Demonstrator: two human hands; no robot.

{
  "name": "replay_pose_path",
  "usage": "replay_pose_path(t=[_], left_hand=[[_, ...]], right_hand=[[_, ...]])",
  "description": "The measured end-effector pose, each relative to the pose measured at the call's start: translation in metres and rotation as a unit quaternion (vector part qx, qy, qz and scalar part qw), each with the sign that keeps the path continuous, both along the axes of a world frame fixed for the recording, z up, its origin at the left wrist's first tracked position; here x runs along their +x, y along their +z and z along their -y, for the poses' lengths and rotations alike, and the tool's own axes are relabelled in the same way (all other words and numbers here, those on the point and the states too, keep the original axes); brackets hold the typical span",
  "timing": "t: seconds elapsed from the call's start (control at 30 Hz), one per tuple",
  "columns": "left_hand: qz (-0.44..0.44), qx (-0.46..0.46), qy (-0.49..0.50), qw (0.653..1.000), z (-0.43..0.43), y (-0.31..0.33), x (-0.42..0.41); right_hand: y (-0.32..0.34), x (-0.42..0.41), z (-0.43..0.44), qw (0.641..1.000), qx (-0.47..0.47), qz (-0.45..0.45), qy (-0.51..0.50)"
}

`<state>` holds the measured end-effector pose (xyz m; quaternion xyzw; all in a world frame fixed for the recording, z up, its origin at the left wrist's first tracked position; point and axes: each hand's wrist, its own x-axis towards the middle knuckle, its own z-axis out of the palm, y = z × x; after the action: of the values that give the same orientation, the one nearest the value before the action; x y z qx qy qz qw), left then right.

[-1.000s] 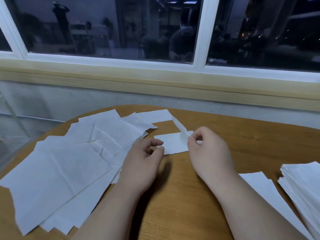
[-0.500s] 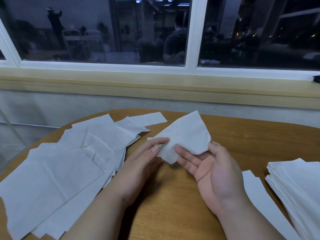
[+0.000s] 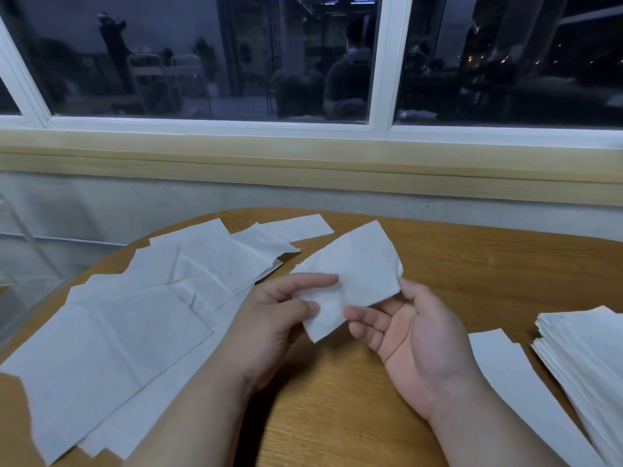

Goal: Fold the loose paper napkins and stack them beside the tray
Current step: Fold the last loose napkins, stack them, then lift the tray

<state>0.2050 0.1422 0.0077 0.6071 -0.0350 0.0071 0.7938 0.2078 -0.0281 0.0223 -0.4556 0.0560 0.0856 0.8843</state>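
Note:
A small folded white napkin [image 3: 357, 274] is held up above the round wooden table [image 3: 337, 416], between both hands. My left hand [image 3: 276, 318] pinches its lower left corner between thumb and forefinger. My right hand [image 3: 414, 338] is palm up, with its fingers under the napkin's right side and its thumb at the right edge. Several loose unfolded napkins [image 3: 141, 308] lie spread over the table's left half. A stack of folded napkins [image 3: 586, 352] sits at the right edge. No tray is in view.
A long white napkin strip [image 3: 515, 382] lies between my right forearm and the stack. Behind the table runs a wall with a pale wooden ledge [image 3: 303, 166] and a dark window. Bare wood shows at the table's centre and far right.
A second ago both hands worked the napkin flat on the table. They then lifted it and my right hand turned palm up. Since half a second ago my left thumb has closed on its corner.

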Motion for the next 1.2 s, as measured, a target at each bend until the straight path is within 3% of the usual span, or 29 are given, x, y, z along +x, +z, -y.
replay_pose_path(t=[0.1, 0.17, 0.27, 0.33, 0.43, 0.53, 0.63, 0.93, 0.97, 1.1, 1.2], left_hand=[[-0.036, 0.085, 0.020, 0.996, -0.011, -0.002, 0.000], [-0.050, 0.150, 0.033, 0.987, -0.020, -0.001, -0.002], [-0.069, 0.294, -0.019, 0.953, -0.034, 0.004, -0.007], [-0.084, 0.338, -0.061, 0.935, -0.039, 0.008, -0.009], [-0.086, 0.367, -0.085, 0.923, -0.041, 0.009, -0.010], [-0.073, 0.397, -0.107, 0.909, -0.043, 0.004, -0.010], [-0.051, 0.421, -0.130, 0.896, -0.044, 0.003, -0.012], [-0.076, 0.381, -0.119, 0.914, -0.045, 0.004, -0.052], [-0.082, 0.375, -0.117, 0.916, -0.045, 0.004, -0.059], [-0.083, 0.354, -0.088, 0.927, -0.048, -0.001, -0.086], [-0.071, 0.352, -0.057, 0.931, -0.047, -0.004, -0.103]], right_hand=[[-0.005, 0.001, 0.005, 0.967, -0.234, 0.023, -0.097], [-0.011, 0.003, 0.011, 0.891, -0.430, 0.063, -0.132], [-0.021, 0.008, 0.013, 0.743, -0.642, 0.178, -0.061], [-0.029, 0.015, 0.010, 0.675, -0.709, 0.202, 0.026], [-0.033, 0.018, 0.005, 0.619, -0.755, 0.181, 0.117], [-0.032, 0.016, 0.006, 0.559, -0.802, 0.189, 0.093], [-0.027, 0.012, 0.007, 0.530, -0.827, 0.181, 0.042], [-0.031, 0.008, 0.015, 0.525, -0.832, 0.181, 0.009], [-0.030, 0.006, 0.015, 0.541, -0.820, 0.186, 0.001], [-0.017, -0.019, 0.018, 0.693, -0.694, 0.189, -0.037], [-0.014, -0.056, 0.021, 0.765, -0.614, 0.189, -0.045]])
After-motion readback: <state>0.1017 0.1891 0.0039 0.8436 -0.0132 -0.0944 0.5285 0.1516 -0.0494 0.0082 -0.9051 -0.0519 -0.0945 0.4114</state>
